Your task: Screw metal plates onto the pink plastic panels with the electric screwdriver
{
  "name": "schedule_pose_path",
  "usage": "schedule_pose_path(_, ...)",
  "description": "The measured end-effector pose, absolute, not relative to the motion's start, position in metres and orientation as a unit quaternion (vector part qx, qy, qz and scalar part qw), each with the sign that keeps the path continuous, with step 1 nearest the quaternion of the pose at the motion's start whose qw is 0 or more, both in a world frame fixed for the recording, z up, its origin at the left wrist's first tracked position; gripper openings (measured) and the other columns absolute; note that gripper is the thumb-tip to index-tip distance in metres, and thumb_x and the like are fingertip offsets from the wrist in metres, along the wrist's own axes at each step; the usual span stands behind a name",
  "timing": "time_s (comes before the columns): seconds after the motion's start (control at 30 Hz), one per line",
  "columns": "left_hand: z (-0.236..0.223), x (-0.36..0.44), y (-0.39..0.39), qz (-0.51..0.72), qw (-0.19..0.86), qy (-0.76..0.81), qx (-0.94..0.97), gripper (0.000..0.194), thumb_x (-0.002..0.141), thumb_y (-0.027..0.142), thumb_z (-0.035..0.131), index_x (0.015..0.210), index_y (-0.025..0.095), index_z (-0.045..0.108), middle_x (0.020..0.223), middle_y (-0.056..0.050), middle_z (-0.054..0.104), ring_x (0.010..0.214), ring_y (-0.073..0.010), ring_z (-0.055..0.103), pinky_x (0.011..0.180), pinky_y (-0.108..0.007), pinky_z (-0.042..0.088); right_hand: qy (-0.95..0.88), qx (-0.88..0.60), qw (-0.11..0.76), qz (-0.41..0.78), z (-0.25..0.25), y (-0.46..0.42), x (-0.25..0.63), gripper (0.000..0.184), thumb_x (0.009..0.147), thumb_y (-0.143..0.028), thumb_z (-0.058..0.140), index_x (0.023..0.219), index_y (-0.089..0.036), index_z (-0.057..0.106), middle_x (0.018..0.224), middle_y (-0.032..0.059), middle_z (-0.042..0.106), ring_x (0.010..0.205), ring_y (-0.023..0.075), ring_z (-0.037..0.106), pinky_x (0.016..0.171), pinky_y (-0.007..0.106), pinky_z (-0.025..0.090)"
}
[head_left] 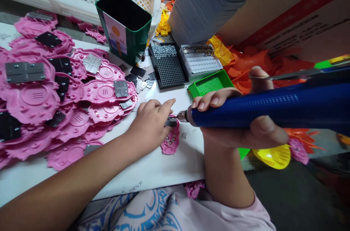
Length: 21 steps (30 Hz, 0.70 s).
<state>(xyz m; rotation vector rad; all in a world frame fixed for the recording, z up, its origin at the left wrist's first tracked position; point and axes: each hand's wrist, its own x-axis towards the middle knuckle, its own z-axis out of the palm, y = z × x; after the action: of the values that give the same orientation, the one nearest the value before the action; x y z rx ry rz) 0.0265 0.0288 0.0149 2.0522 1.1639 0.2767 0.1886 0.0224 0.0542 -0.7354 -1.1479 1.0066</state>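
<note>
My right hand (232,136) is wrapped round a blue electric screwdriver (262,109), held nearly level with its tip pointing left. That tip meets a small dark plate (171,122) on a pink plastic part (170,144), which lies on the white table. My left hand (147,125) presses round the left side of the same part, holding it down with its index finger stuck out. Its fingertips partly hide the part, and the screw under the bit cannot be made out.
Pink parts with plates (105,90) are heaped at left. Behind stand a dark green bin (128,38), a black screw tray (169,65), a white tray of round metal pieces (202,61) and a green basket (212,83). Loose plates (142,78) lie between. A cardboard box (287,16) stands right.
</note>
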Motion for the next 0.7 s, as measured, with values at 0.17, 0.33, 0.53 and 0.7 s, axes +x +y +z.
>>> schedule_pose_path(0.17,0.015,0.027,0.029,0.102,0.373,0.455,0.802,0.065,0.080,0.017,0.063,0.141,0.018,0.040,0.120,-0.007,0.066,0.116,-0.0284,0.048,0.098,-0.043,0.035,-0.516,-0.285,0.685,0.428,0.048,0.024,0.184,0.014,0.072,-0.036,0.060,0.082,-0.028,0.067,0.067,0.0002,0.063,0.056,0.0174,0.061,0.059,0.036,0.052)
schedule_pose_path(0.33,0.015,0.028,0.029,0.102,0.372,0.452,0.805,0.064,0.080,0.016,0.062,0.140,0.018,0.040,0.120,-0.007,0.066,0.115,-0.0281,0.048,0.097,-0.043,0.035,-0.526,-0.290,0.663,0.447,0.050,0.024,0.188,0.012,0.071,-0.036,0.062,0.077,-0.027,0.066,0.067,0.0009,0.064,0.058,0.0178,0.061,0.061,0.037,0.053)
schedule_pose_path(0.53,0.015,0.029,0.028,0.102,0.365,0.458,0.804,0.062,0.080,0.017,0.062,0.139,0.019,0.042,0.115,-0.007,0.066,0.114,-0.0285,0.048,0.096,-0.043,0.036,-0.560,-0.295,0.630,0.450,0.055,0.025,0.187,0.045,0.070,-0.036,0.064,0.114,-0.027,0.064,0.067,0.0012,0.062,0.058,0.0205,0.062,0.058,0.039,0.054)
schedule_pose_path(0.7,0.014,0.031,0.027,0.087,0.353,0.473,0.802,0.063,0.080,0.021,0.063,0.140,0.022,0.042,0.115,-0.010,0.061,0.113,-0.0286,0.048,0.095,-0.043,0.036,-0.595,-0.314,0.594,0.441,0.055,0.023,0.179,0.025,0.072,-0.041,0.067,0.085,-0.021,0.069,0.066,0.0025,0.059,0.061,0.0173,0.059,0.060,0.034,0.050)
